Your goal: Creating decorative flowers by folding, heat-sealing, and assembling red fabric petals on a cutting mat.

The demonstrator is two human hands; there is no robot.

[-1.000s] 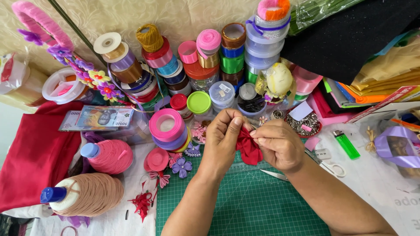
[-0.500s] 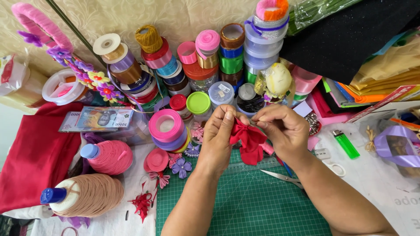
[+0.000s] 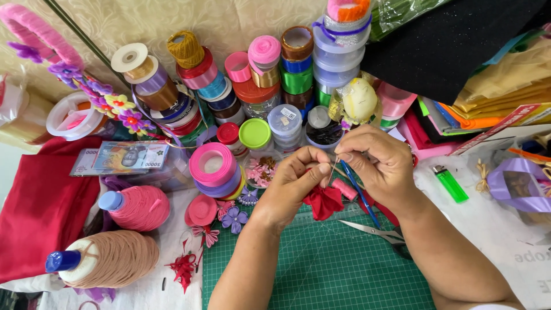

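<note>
Head view looks down on a crowded craft surface (image 3: 505, 241). Both hands meet above the green cutting mat (image 3: 321, 264). The left hand (image 3: 293, 186) pinches a red ribbon flower (image 3: 323, 201) in a tight grip, holding it just over the mat's far edge. The right hand (image 3: 376, 163) has its grip closed on a thin needle (image 3: 333, 170) pointing down into the flower. Scissors (image 3: 381, 232) lie on the mat under the right wrist. A green lighter (image 3: 450, 183) rests to the right, stacked ribbon spools (image 3: 212, 166) beyond.
</note>
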